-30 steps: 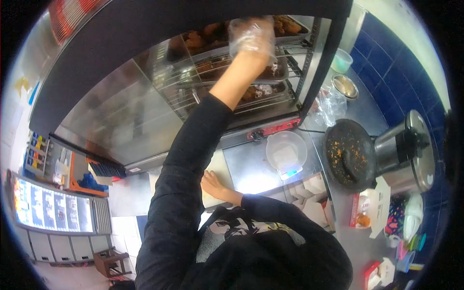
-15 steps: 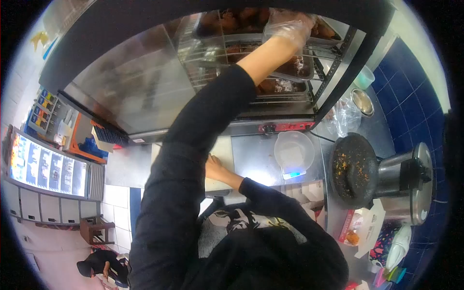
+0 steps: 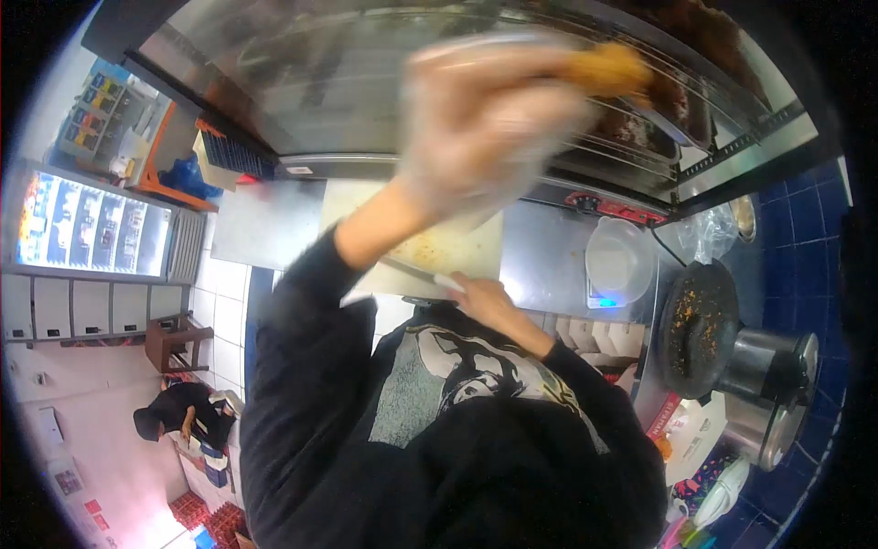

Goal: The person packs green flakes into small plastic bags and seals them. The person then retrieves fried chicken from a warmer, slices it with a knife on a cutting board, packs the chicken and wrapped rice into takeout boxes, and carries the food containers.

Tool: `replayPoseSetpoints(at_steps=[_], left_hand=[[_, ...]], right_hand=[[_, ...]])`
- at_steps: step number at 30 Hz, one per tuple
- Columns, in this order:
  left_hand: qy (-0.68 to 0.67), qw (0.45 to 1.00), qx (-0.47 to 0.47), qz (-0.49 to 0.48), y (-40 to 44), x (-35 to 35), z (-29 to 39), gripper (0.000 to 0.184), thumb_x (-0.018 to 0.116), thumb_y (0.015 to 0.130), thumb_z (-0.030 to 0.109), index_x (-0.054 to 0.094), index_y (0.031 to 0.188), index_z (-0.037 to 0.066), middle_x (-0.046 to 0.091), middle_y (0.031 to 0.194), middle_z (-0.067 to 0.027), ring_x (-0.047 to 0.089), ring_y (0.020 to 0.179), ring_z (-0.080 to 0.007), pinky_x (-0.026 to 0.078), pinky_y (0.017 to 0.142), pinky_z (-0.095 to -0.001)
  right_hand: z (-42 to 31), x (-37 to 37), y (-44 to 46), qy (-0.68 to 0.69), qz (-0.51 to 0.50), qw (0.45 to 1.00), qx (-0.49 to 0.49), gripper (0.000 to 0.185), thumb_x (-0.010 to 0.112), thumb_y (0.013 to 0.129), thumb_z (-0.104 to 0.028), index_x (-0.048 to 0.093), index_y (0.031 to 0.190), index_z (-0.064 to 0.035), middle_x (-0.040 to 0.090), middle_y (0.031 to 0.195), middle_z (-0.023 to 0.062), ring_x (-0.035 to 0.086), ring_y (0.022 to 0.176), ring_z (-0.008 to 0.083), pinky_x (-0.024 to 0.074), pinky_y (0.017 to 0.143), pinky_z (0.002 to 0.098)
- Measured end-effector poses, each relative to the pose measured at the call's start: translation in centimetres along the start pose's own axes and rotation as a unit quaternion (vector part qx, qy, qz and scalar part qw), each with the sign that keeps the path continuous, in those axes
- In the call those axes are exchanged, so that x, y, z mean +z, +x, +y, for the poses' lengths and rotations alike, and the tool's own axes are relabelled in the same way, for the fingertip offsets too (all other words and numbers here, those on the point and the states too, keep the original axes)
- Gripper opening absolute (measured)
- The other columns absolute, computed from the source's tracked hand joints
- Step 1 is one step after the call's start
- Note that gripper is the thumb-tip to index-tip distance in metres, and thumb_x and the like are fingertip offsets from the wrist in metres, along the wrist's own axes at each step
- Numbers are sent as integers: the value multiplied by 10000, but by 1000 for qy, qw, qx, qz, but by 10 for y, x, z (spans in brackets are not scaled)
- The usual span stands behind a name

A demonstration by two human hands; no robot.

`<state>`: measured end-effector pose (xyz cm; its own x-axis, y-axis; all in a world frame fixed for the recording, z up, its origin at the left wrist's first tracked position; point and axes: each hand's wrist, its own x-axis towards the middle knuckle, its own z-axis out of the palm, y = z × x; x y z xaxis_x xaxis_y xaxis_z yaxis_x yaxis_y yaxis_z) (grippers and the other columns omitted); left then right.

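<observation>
My left hand [image 3: 494, 119], in a clear plastic glove and blurred by motion, is raised in front of the glass food warmer [image 3: 302, 82]. Pinched in its fingers is a golden piece of fried chicken [image 3: 611, 70]. Lower down, my bare right hand [image 3: 487, 300] is closed round the pale handle of a knife [image 3: 448, 282] at the near edge of a cream cutting board [image 3: 477, 252]. The blade points left, and crumbs dot the board. Behind the chicken, trays of dark food [image 3: 631, 133] sit on the warmer's wire racks.
Right of the board, a clear plastic bowl [image 3: 622, 256] stands on a lit digital scale [image 3: 604, 301]. Further right are a stone mortar [image 3: 695, 339], a metal pot [image 3: 764, 366] and an open food box [image 3: 700, 439]. A person [image 3: 183, 416] sits at lower left, below a drinks fridge [image 3: 91, 224].
My left hand has come out of the warmer, down and to the left, with a piece of fried chicken. My right hand now shows at the board's near edge with the knife.
</observation>
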<state>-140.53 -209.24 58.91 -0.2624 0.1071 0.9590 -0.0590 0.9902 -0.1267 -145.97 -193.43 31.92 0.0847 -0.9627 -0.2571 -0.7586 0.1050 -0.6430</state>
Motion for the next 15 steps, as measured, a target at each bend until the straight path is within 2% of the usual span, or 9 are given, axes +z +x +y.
replayPoseSetpoints(at_steps=[1, 2, 5, 6, 8, 9, 11, 13, 15], left_hand=[[62, 997, -51, -21, -21, -30, -5, 317, 702, 682, -16, 621, 966, 99, 628, 1035, -72, 599, 1008, -245, 469, 839, -353], [15, 984, -149, 95, -47, -39, -6, 269, 665, 761, -33, 597, 993, 86, 619, 1047, -100, 585, 1038, -241, 470, 852, -334], [36, 837, -537, 99, -131, -101, -8, 249, 633, 864, 49, 537, 1093, 44, 591, 1091, -109, 573, 1016, -207, 467, 899, -337], [40, 834, -541, 101, -164, -111, -8, 249, 633, 864, 49, 537, 1093, 44, 591, 1091, -109, 573, 1016, -207, 467, 899, -337], [-62, 635, -732, 238, -240, -124, -4, 279, 656, 864, 89, 531, 1112, 60, 590, 1101, -100, 561, 1003, -187, 473, 879, -323], [2, 621, -766, 169, -295, -125, 0, 279, 657, 865, 114, 531, 1107, 56, 588, 1100, -109, 560, 1003, -185, 475, 865, -320], [8, 583, -795, 168, -349, -116, 17, 282, 640, 870, 161, 533, 1103, 44, 599, 1056, -123, 576, 973, -198, 479, 833, -336], [-45, 559, -792, 242, -365, -91, 34, 287, 623, 872, 182, 536, 1103, 36, 612, 1012, -129, 593, 942, -213, 482, 815, -354], [99, 571, -815, -18, -376, -86, 39, 301, 592, 872, 204, 546, 1104, 19, 634, 921, -146, 619, 858, -288, 483, 792, -400]], right_hand=[[2, -8, -2, -28, 12, 999, 23, 320, 496, 943, -319, 524, 1193, -123, 650, 748, 204, 632, 695, 409, 484, 621, 514], [11, -9, -2, -36, 46, 997, 46, 316, 505, 938, -318, 525, 1185, -123, 648, 745, 205, 632, 691, 410, 483, 613, 515], [35, -23, 0, -55, 100, 992, 63, 305, 530, 923, -308, 525, 1161, -117, 644, 746, 213, 627, 690, 420, 483, 610, 521], [40, -28, 2, -66, 124, 988, 57, 299, 545, 914, -299, 522, 1146, -111, 643, 750, 219, 623, 692, 430, 484, 616, 527], [39, -32, 5, -61, 96, 992, 58, 284, 560, 905, -275, 513, 1119, -94, 635, 752, 232, 617, 697, 442, 479, 621, 530], [37, -34, 9, -54, 74, 994, 60, 271, 575, 897, -250, 504, 1093, -77, 628, 754, 245, 610, 703, 455, 473, 625, 533], [33, -35, 13, -8, 51, 998, 41, 266, 580, 893, -231, 487, 1074, -59, 619, 752, 255, 603, 707, 464, 466, 623, 530], [20, -33, 16, 37, 26, 999, 23, 264, 586, 890, -213, 470, 1056, -42, 611, 750, 265, 596, 710, 473, 458, 620, 528], [-2, -29, 16, 55, 61, 997, 0, 265, 576, 907, -204, 440, 1050, -27, 596, 736, 277, 591, 716, 480, 449, 613, 516]])
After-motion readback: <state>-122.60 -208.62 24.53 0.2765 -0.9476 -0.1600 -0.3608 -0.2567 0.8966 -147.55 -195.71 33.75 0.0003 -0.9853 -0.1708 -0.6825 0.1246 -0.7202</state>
